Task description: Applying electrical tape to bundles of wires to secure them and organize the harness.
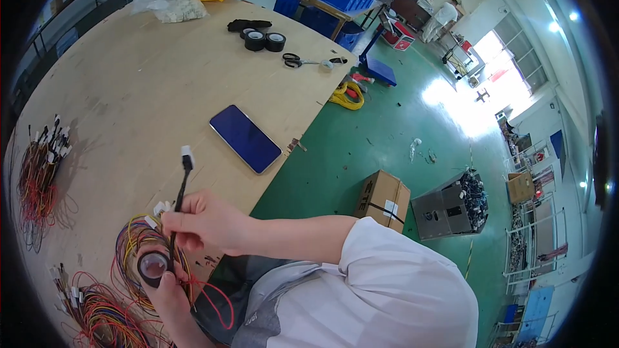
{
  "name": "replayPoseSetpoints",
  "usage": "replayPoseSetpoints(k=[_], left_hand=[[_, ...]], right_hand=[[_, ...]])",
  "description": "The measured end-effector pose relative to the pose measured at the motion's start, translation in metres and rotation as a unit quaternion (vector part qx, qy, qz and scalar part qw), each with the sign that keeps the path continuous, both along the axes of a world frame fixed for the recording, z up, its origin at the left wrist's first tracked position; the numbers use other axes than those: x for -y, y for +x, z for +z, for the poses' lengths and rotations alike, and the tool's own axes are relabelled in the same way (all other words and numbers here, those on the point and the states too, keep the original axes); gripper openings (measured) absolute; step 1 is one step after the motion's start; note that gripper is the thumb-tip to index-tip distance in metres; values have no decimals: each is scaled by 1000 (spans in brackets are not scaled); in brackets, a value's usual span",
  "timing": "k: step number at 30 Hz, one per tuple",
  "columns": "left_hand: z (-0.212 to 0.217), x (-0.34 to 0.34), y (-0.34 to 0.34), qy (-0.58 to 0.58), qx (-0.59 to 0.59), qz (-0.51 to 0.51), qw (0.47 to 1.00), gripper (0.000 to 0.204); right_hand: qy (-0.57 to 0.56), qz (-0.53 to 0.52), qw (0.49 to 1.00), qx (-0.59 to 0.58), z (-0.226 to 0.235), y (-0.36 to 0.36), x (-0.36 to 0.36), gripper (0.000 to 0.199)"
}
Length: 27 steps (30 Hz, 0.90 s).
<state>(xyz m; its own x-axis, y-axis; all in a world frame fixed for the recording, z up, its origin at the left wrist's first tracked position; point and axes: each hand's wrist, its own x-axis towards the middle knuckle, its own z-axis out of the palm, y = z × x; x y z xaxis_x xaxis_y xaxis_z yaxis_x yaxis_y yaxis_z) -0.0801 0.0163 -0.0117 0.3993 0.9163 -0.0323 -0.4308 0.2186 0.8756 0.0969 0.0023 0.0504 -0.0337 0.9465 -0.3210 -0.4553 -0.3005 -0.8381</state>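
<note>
Between the thumb and fingers of my right hand [209, 222] is a black-taped cable [180, 190], standing nearly upright. A white connector [187, 151] tips its upper end. My left hand [169, 293] grips a roll of black tape [153, 268] close below, its ring facing up. The cable's lower end runs down to the roll and the left thumb; whether tape is stuck to it I cannot tell. Under and beside both hands lies a coil of multicoloured wires [122, 248] with white connectors. A red wire loop [227, 303] hangs out past my left wrist.
More wire bundles lie on the wooden table [135, 109], one at the left [42, 180] and one at the near left [106, 309]. A smartphone [245, 138], tape rolls [255, 40] and scissors [293, 60] lie farther off. On the green floor are a cardboard box [377, 196] and a grey bin [438, 216].
</note>
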Motion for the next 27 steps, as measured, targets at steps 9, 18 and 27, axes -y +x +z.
replayPoseSetpoints(k=[9, 18, 27], left_hand=[[-11, 23, -2, 137, -85, 53, 986, 43], [3, 11, 12, 174, -266, -11, 948, 4], [23, 24, 10, 197, -306, 39, 931, 10]], right_hand=[[-12, -1, 1000, 8, -1, 14, -13, 21], [189, 13, 902, 389, -13, -11, 31, 19], [223, 114, 843, 476, -33, -16, 39, 30]])
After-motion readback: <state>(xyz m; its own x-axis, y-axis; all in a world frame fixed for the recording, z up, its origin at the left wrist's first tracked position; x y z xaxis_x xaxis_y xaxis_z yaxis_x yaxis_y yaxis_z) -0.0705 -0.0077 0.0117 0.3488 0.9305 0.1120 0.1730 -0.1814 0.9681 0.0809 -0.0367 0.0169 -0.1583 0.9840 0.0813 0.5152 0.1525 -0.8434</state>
